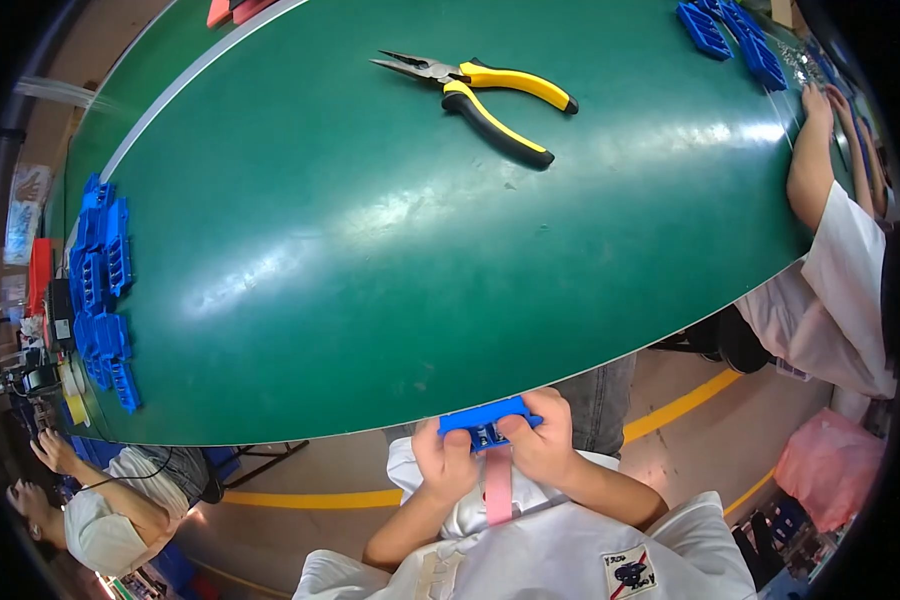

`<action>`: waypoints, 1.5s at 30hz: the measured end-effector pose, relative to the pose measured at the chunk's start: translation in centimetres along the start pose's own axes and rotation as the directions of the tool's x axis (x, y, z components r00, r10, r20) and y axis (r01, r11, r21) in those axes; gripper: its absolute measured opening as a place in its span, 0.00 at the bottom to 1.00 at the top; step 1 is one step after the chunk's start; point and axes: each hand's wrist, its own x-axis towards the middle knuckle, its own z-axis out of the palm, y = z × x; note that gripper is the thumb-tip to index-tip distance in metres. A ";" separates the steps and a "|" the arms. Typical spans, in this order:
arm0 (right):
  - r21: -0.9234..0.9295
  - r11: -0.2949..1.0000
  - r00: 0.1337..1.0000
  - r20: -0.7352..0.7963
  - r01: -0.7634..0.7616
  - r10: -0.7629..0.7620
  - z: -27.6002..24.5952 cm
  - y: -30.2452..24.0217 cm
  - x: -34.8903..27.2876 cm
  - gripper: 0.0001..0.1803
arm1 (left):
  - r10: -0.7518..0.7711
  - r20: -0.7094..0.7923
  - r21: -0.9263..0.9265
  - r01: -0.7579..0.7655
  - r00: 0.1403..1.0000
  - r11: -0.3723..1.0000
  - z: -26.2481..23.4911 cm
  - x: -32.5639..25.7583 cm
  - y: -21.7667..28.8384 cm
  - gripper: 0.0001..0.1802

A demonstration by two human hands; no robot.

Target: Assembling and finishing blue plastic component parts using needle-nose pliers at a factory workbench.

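A blue plastic housing (490, 412) with small metal parts in its open side is held at the table's near edge, close to my body. My left hand (444, 458) grips its left end, the thumb pressed on the near face. On the right end, my right hand (542, 437) is closed the same way, its thumb beside the metal parts. Far from both hands, needle-nose pliers (470, 85) with yellow and black handles lie spread apart on the green table (370, 300).
Several blue housings (100, 280) are heaped at the table's left edge, and more blue housings (740, 40) lie at the far right. One co-worker's arm (815, 165) reaches onto the right side. Another person (120, 500) sits at the lower left. A pink bag (830, 465) stands at right.
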 end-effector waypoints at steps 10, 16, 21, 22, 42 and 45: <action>-0.069 0.997 0.996 -0.082 -0.030 0.025 0.4 -1.1 0.4 0.25 | -0.002 0.029 0.027 0.001 1.000 1.000 0.8 0.2 1.7 0.31; -0.124 0.977 0.984 -0.064 -0.174 0.167 0.4 -2.9 -0.1 0.24 | -0.028 -0.045 0.054 0.031 0.999 0.998 0.6 -1.3 1.4 0.29; -0.140 0.974 0.983 -0.082 -0.175 0.165 0.6 -3.9 0.2 0.19 | -0.240 0.024 -0.146 0.241 0.970 0.959 0.8 -1.6 3.9 0.27; -0.161 0.977 0.987 -0.099 -0.138 0.123 0.7 -4.1 0.3 0.14 | -0.289 0.045 -0.198 0.292 0.956 0.936 0.9 -1.7 4.4 0.27; -0.025 0.999 0.990 0.131 0.047 -0.044 -1.4 0.5 0.1 0.16 | 0.081 0.220 0.266 -0.139 0.972 0.954 -2.0 0.4 1.8 0.24; -0.114 0.977 0.960 0.237 0.181 -0.150 -2.3 0.3 0.1 0.19 | 0.092 0.300 0.298 -0.185 0.950 0.936 -1.9 1.3 4.0 0.21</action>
